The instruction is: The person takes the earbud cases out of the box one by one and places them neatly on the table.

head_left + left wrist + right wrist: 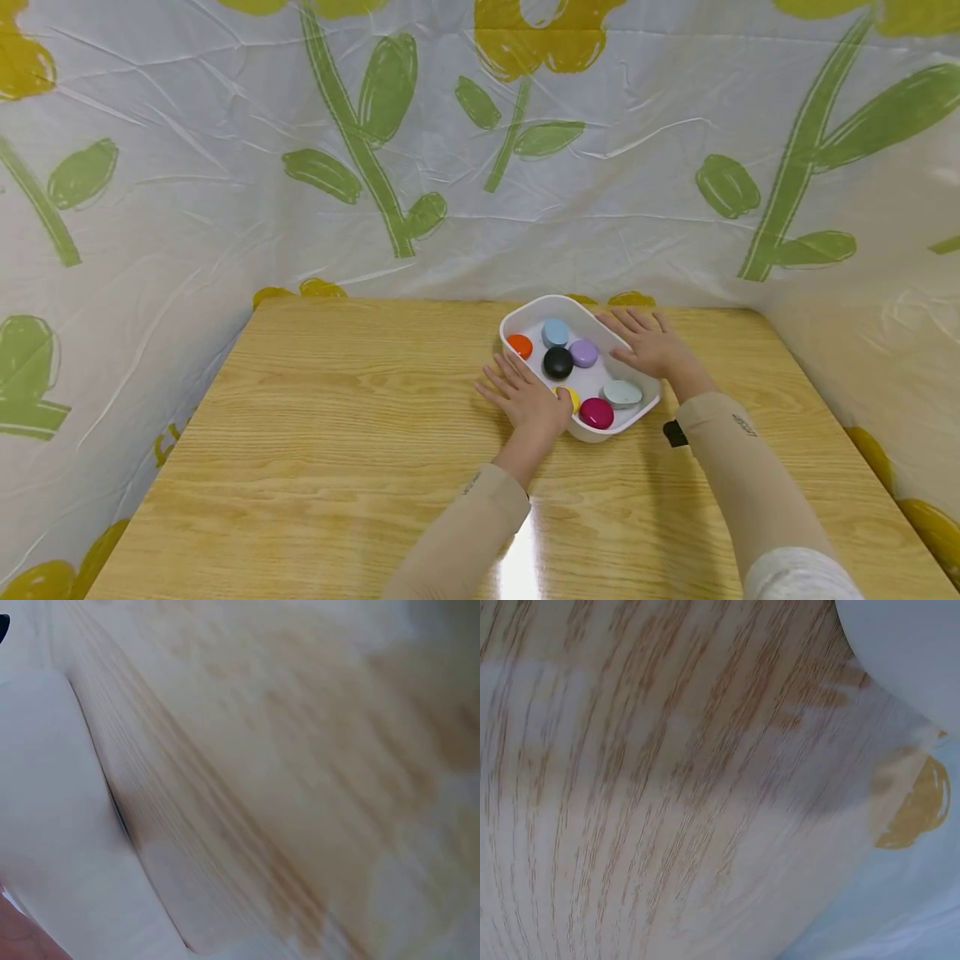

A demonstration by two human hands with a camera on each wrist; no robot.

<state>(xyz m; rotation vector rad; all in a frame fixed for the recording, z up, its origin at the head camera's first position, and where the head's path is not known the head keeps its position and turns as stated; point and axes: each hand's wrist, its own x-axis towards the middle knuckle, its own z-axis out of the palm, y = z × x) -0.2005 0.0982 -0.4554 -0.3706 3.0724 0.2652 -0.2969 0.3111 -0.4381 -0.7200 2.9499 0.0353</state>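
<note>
A white plastic bin (pixel 633 414) stands at an angle on the table, right of the middle. Smooth rounded pieces lie inside: orange (pixel 520 346), light blue (pixel 555 332), black (pixel 557 363), lilac (pixel 583 352), crimson (pixel 597 412), pale grey-green (pixel 622 393) and a partly covered yellow piece (pixel 574 398). My left hand (pixel 531 406) lies along the near left wall, fingers spread and straight, thumb over the rim. Against the opposite side rests my right hand (pixel 651 347), its fingers extended. The bin's wall (pixel 67 825) fills the left wrist view's left side.
The wood-grain table (pixel 315 433) extends far to the left of the bin. Behind it hangs a white sheet (pixel 585 208) printed with yellow flowers and green leaves, which also covers both sides. In the right wrist view the sheet (pixel 900 900) meets the table's edge.
</note>
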